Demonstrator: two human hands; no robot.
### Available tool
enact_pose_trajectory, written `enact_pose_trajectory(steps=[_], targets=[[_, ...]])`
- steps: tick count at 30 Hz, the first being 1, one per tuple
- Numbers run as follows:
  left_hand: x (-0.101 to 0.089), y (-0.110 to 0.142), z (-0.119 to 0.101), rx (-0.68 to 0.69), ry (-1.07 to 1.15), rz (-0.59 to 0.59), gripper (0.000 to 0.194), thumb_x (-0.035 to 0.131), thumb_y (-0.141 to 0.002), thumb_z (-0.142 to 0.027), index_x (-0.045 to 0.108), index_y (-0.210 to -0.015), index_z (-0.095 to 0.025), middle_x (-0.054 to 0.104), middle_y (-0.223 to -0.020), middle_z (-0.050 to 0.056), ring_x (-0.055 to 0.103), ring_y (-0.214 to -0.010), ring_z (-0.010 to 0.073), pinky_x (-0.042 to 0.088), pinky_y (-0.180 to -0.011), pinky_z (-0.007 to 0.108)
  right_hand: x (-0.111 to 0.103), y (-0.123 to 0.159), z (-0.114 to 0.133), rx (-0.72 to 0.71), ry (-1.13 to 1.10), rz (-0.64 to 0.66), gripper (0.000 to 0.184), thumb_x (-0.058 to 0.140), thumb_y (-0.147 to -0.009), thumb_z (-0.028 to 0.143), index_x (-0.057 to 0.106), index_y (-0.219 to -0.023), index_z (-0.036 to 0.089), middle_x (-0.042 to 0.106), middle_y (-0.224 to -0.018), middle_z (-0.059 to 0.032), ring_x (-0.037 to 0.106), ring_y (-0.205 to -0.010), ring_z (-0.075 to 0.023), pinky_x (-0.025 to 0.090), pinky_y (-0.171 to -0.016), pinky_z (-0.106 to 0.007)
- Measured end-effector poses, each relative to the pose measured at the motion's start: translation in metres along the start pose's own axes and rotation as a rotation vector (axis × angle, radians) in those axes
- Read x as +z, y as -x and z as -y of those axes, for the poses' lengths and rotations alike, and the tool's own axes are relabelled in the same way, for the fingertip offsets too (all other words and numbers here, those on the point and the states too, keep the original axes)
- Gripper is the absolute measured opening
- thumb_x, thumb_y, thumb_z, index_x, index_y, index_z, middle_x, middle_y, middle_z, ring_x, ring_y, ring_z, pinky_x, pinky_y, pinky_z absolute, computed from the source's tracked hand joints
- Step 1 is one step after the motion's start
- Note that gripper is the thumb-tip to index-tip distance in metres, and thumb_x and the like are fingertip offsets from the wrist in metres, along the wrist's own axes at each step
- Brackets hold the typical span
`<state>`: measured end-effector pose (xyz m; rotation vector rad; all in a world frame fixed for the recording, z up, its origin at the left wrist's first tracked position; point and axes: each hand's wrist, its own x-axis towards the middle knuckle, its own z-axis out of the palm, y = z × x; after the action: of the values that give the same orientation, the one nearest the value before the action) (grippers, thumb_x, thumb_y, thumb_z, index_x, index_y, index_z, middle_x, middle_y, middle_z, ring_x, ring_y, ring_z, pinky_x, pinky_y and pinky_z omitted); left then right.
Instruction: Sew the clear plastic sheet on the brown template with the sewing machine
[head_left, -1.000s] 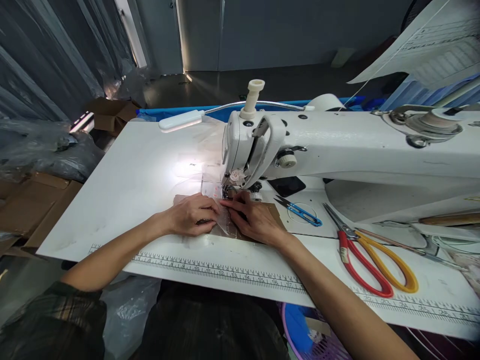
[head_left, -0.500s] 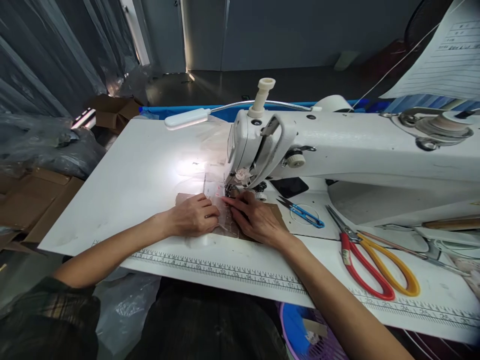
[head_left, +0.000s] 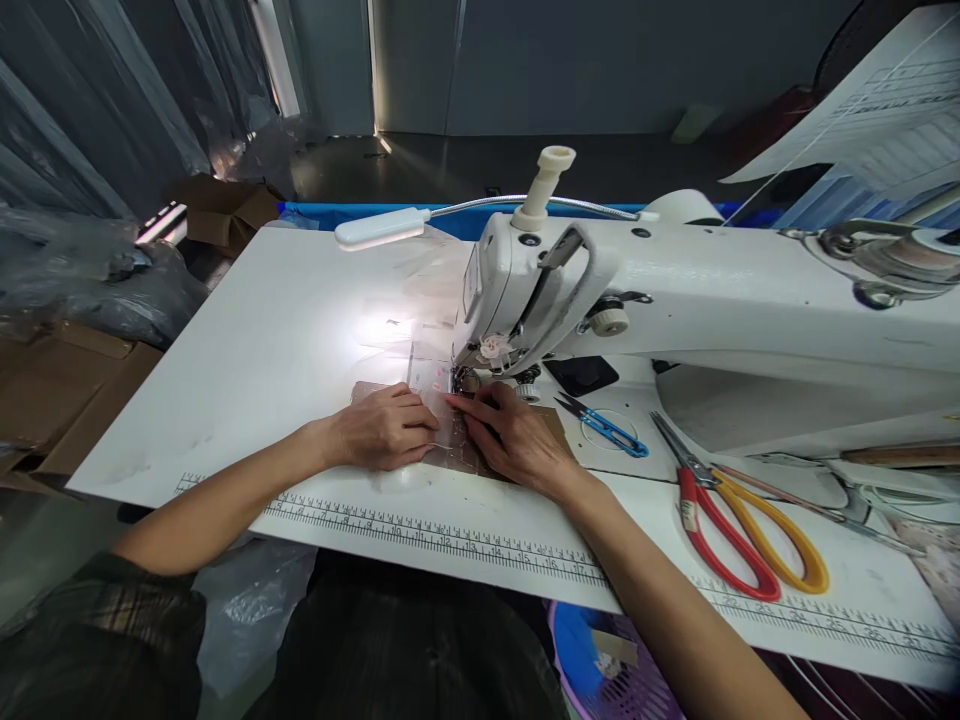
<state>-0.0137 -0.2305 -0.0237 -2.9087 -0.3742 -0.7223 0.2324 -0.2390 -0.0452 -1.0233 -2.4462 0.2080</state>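
A white sewing machine (head_left: 675, 290) stands on a white table (head_left: 285, 340). Under its needle lies a thin clear plastic piece (head_left: 442, 425) over a brown sheet (head_left: 553, 420). My left hand (head_left: 386, 428) rests on the left side of the piece with its fingers curled and pressed down on it. My right hand (head_left: 514, 432) lies on the right side, its fingers stretched toward the presser foot (head_left: 461, 381) and holding the piece flat. The two hands almost touch in front of the needle.
Blue thread snips (head_left: 604, 424) lie right of my right hand. Red and yellow scissors (head_left: 739, 520) lie further right. A lamp (head_left: 382, 227) on a bendy neck lights the needle area. A ruler strip (head_left: 450, 540) runs along the table's front edge. Cardboard boxes (head_left: 52, 385) stand at the left.
Both hands stay pressed on the clear piece by the needle and have barely shifted. The view has drifted slightly, so the machine sits a little further right.
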Motion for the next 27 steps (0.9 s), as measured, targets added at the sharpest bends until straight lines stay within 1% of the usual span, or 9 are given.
enact_pose_trajectory(steps=[3,6,10,14,18,23,27], targets=[[-0.0010,0.0003,-0.0015,-0.008,0.011,0.020,0.022,0.054,-0.094,-0.019,0.068,-0.077,-0.018,0.074,-0.093,0.002,0.063,-0.077,0.0135,0.046,-0.070,0.030,-0.0018,0.0005,-0.0005,-0.023,-0.014,0.000,0.039,0.040,-0.099,0.027,0.063,-0.130,0.019,0.063,-0.100,-0.0136,0.060,-0.081,-0.0198,0.055,-0.072,-0.037],[-0.0002,0.0004,-0.0034,-0.009,0.006,0.007,0.021,0.054,-0.093,-0.018,0.068,-0.078,-0.017,0.074,-0.092,0.002,0.064,-0.077,0.0138,0.047,-0.072,0.030,-0.0016,-0.0009,0.0010,-0.044,0.027,-0.002,0.039,0.039,-0.100,0.027,0.065,-0.128,0.019,0.063,-0.096,-0.0134,0.059,-0.079,-0.0202,0.055,-0.073,-0.039],[0.0016,0.0002,-0.0047,0.004,-0.013,0.002,0.020,0.053,-0.093,-0.017,0.069,-0.080,-0.017,0.074,-0.093,0.002,0.064,-0.077,0.0137,0.048,-0.072,0.030,0.0010,-0.0021,0.0026,-0.033,0.038,-0.002,0.039,0.038,-0.100,0.027,0.064,-0.129,0.021,0.063,-0.097,-0.0133,0.059,-0.080,-0.0207,0.055,-0.073,-0.040],[0.0022,0.0004,-0.0043,0.010,-0.020,-0.007,0.019,0.055,-0.093,-0.018,0.069,-0.080,-0.016,0.074,-0.093,0.003,0.063,-0.075,0.0142,0.048,-0.070,0.030,0.0008,0.0008,0.0007,-0.013,-0.012,-0.007,0.039,0.039,-0.100,0.027,0.063,-0.130,0.020,0.061,-0.100,-0.0138,0.059,-0.082,-0.0210,0.056,-0.074,-0.041],[0.0019,0.0005,-0.0041,0.007,-0.030,0.000,0.021,0.053,-0.093,-0.018,0.069,-0.079,-0.017,0.074,-0.092,0.002,0.063,-0.074,0.0137,0.048,-0.070,0.030,-0.0031,0.0044,-0.0024,0.019,-0.092,0.022,0.039,0.041,-0.099,0.026,0.063,-0.131,0.021,0.060,-0.099,-0.0134,0.060,-0.083,-0.0205,0.057,-0.075,-0.040],[0.0006,-0.0004,-0.0041,0.013,-0.030,-0.003,0.021,0.053,-0.092,-0.017,0.069,-0.079,-0.017,0.074,-0.094,0.003,0.063,-0.075,0.0134,0.047,-0.069,0.030,-0.0039,0.0044,-0.0025,-0.045,-0.084,0.012,0.036,0.043,-0.098,0.026,0.068,-0.124,0.018,0.061,-0.099,-0.0133,0.059,-0.085,-0.0210,0.056,-0.078,-0.042],[0.0009,0.0001,-0.0030,0.023,-0.018,-0.033,0.019,0.053,-0.092,-0.018,0.069,-0.081,-0.017,0.074,-0.092,0.003,0.063,-0.074,0.0135,0.048,-0.069,0.030,-0.0023,0.0037,-0.0012,-0.046,-0.055,0.010,0.037,0.042,-0.098,0.027,0.068,-0.124,0.020,0.061,-0.100,-0.0127,0.059,-0.084,-0.0206,0.055,-0.076,-0.040]])
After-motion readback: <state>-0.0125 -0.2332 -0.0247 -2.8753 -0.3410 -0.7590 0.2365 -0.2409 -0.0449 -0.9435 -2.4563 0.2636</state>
